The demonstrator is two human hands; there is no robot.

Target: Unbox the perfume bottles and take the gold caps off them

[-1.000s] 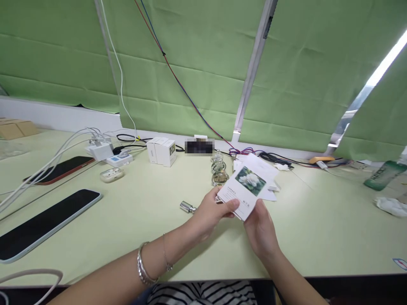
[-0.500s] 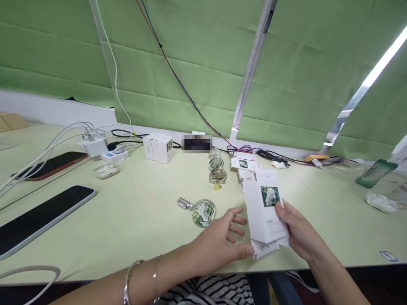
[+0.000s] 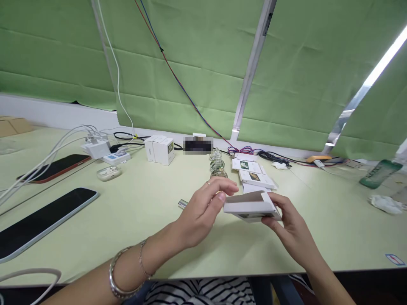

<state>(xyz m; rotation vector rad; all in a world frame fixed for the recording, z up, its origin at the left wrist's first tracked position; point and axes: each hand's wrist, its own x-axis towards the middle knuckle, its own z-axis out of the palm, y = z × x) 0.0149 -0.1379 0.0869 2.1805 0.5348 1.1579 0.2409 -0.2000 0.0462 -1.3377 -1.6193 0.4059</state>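
Note:
My right hand (image 3: 288,226) grips a white carton (image 3: 249,207), thumb on the near face and fingers at its right side. The carton is tipped so that one end faces me, with a flap up and part of its printed picture showing below. At the carton's left corner is my left hand (image 3: 200,212), thumb and curved fingers close together against the edge. Partly covered by that hand, a silver perfume sprayer top (image 3: 182,204) lies on the table; its bottle is hidden. Beyond it stand several glass perfume bottles (image 3: 217,164) in a row.
Flat white cartons (image 3: 256,178) lie behind my right hand. White boxes (image 3: 160,150) stand at the back left. Phones (image 3: 47,220), an earbud case (image 3: 109,173) and chargers with cables (image 3: 95,148) occupy the left. A green-labelled bottle (image 3: 380,173) and crumpled tissue (image 3: 386,204) lie right.
The carton has tipped from showing its printed front to showing its end. My left hand has moved up and left to its corner, now covering the perfume bottle on the table.

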